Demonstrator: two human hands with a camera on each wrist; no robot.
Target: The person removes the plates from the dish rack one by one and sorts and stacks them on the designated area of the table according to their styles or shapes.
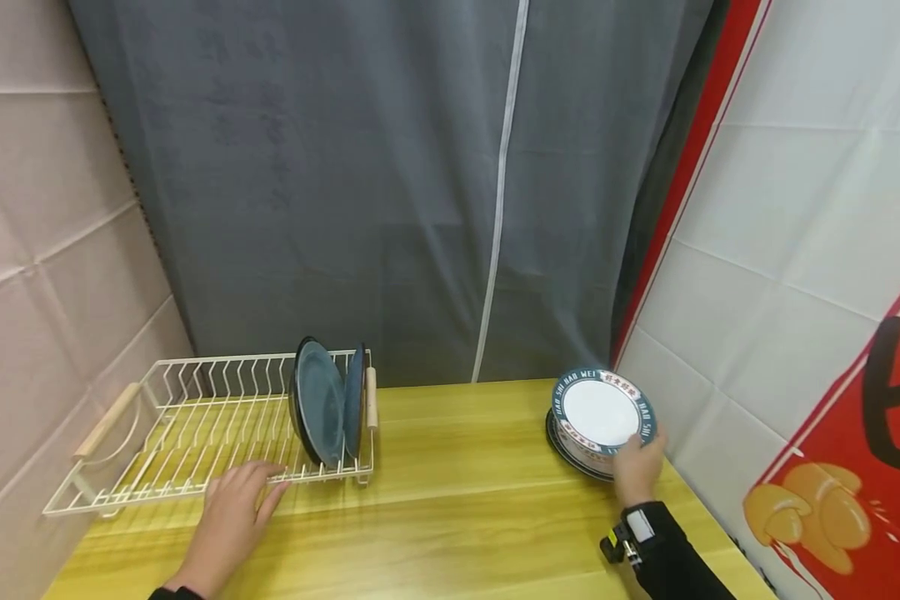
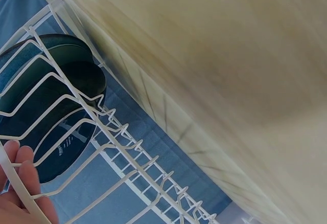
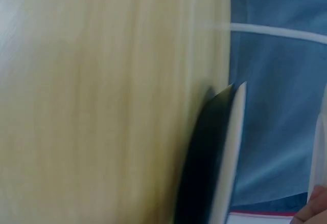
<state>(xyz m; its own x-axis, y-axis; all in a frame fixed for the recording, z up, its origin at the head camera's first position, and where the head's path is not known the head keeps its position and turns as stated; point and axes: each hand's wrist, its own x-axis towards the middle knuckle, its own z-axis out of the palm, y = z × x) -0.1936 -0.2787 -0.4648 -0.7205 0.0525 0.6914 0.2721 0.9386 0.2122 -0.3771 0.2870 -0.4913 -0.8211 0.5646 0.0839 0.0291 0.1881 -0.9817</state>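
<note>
My right hand (image 1: 637, 468) pinches the near right edge of a white plate (image 1: 600, 412) with a lettered blue rim. Beneath it in the head view show another pale patterned rim and a dark plate (image 1: 559, 442). In the right wrist view the held plate (image 3: 322, 147) stands apart from the dark plate (image 3: 202, 173) and a pale one (image 3: 232, 152). My left hand (image 1: 232, 512) holds the front rail of a white wire dish rack (image 1: 217, 492); its fingers (image 2: 29, 175) curl round the wire. Blue plates (image 1: 321, 404) stand upright in the rack's right end.
The rack has wooden handles (image 1: 108, 421) at both ends. A grey curtain (image 1: 390, 183) hangs behind the wooden table (image 1: 450, 517). White cloth walls (image 1: 780, 250) close off both sides.
</note>
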